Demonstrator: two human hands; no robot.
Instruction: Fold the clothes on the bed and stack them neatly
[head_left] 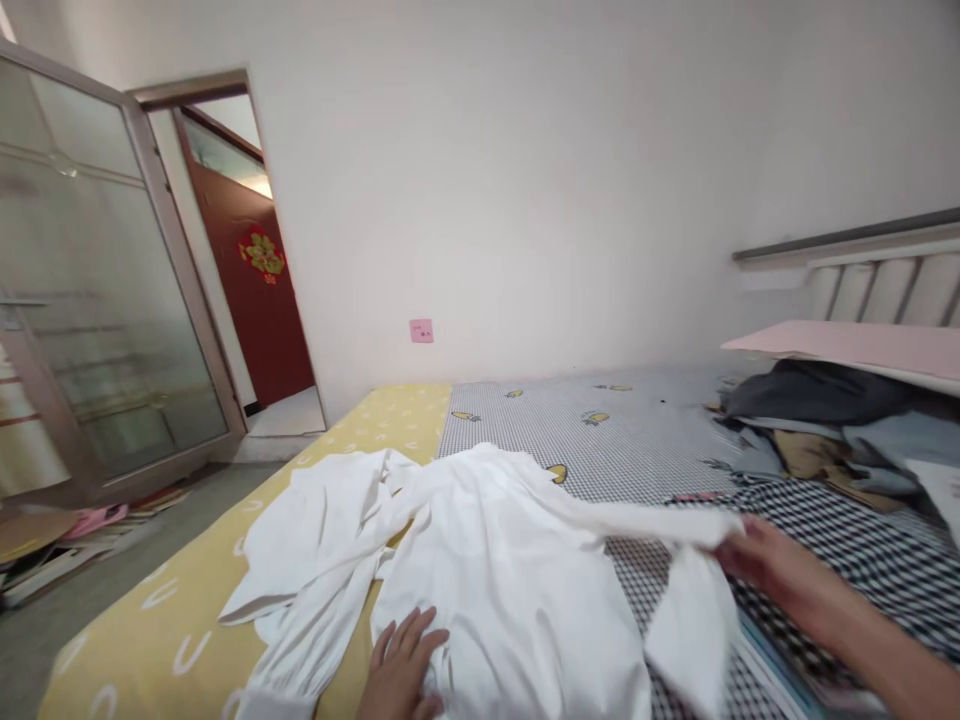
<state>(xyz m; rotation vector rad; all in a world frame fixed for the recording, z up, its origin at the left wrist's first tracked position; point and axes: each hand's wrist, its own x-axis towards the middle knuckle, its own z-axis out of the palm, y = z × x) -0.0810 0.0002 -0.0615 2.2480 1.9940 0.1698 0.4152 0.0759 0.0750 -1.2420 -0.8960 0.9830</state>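
A white long-sleeved garment [510,570] lies spread over the bed, its fabric wrinkled. At its lower left edge, my left hand [405,665] rests on the cloth with its fingers apart. To the right, my right hand [750,555] pinches the outer part of the white sleeve, which is stretched sideways; the cuff end hangs down below it. Another white cloth piece [322,510] lies bunched on the left, over the yellow sheet, with a sleeve trailing toward the front.
The bed has a yellow sheet [165,610] and a checked sheet [555,420]. Dark and grey clothes [817,395] are piled at the right under a pink board [855,345]. Books [780,665] lie below my right forearm. A glass door [112,280] stands at the left.
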